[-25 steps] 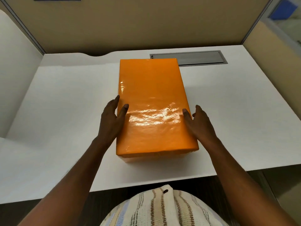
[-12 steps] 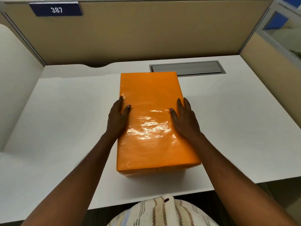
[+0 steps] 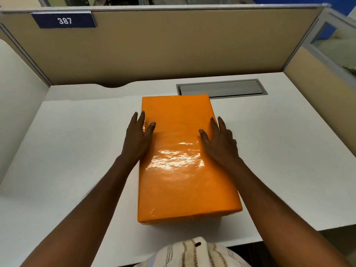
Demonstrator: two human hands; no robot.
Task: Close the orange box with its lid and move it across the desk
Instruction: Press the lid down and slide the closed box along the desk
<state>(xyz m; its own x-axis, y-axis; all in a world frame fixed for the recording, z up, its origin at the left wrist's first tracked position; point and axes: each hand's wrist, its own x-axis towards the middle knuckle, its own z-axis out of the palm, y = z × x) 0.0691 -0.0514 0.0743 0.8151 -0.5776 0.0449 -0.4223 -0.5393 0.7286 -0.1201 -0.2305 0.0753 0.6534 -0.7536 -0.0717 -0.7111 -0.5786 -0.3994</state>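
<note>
The orange box [image 3: 179, 170] lies lengthwise in the middle of the white desk [image 3: 77, 151], its glossy lid closed on top. My left hand [image 3: 137, 139] lies against the box's left side with the fingers stretched forward and the thumb on the lid. My right hand [image 3: 219, 143] rests on the lid's right edge, thumb on top, fingers reaching over the side. The box is held between both hands. Its front lower rim shows just under the lid near me.
A grey cable hatch [image 3: 221, 89] is set into the desk just behind the box's far right corner. Tan partition walls [image 3: 173, 45] with a blue "387" label [image 3: 64, 20] close the back and right; a white panel [image 3: 17, 93] closes the left.
Both hands have slid forward along the box. The right hand went onto the lid, then out to its right edge. The view has tilted up, showing more of the partition.
</note>
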